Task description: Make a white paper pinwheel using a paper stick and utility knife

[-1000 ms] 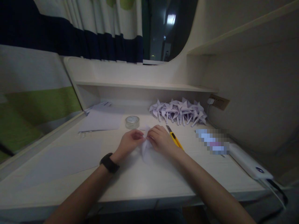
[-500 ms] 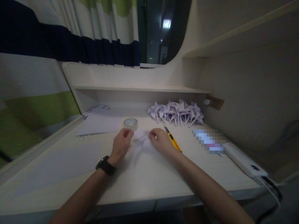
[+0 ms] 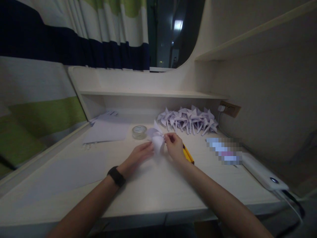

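We note our right hand [image 3: 174, 147] pinching the white folded paper pinwheel [image 3: 156, 138] at its centre, raised just above the desk [image 3: 148, 191], while our left hand [image 3: 138, 157] lies loosely open directly below-left of it, fingertips near its lower blade.
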The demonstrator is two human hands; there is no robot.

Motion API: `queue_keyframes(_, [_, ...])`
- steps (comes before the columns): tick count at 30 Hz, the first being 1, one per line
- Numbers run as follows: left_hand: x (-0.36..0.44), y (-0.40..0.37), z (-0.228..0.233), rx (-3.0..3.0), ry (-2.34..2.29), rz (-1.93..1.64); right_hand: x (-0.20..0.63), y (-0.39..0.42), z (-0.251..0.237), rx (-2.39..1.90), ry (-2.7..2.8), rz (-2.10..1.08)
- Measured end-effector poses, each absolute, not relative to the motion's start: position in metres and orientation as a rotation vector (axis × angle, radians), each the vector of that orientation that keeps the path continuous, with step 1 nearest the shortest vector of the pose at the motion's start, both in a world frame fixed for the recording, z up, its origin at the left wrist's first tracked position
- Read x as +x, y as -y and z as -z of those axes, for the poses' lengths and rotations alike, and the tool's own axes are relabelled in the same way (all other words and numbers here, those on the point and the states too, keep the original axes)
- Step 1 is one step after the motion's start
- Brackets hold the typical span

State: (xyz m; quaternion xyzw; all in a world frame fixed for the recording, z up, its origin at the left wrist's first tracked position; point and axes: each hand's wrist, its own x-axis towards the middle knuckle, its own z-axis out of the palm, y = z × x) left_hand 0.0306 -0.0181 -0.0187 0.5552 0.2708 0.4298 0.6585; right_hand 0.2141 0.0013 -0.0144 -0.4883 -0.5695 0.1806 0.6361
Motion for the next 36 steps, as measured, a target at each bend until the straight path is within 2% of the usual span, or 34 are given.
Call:
queue_keyframes(5, [0.03,0.018,0.015,1.2,-0.728,-1.113,0.202,0.007,0.022,-1.034,1.442,-0.475])
queue_keyframes(20, [0.008,0.013,0.023,1.621,-0.893,-1.328,0.201,0.015,0.027,-1.148,1.841,-0.164])
queue_keyframes(30, [0.025,0.021,0.008,1.359,-0.806,-1.351,0.2,0.022,0.023,-1.032,1.946,0.182])
queue_keyframes(36, [0.028,0.03,0.0,1.25,-0.809,-1.368,0.199,0.023,0.022,-1.059,1.931,0.162])
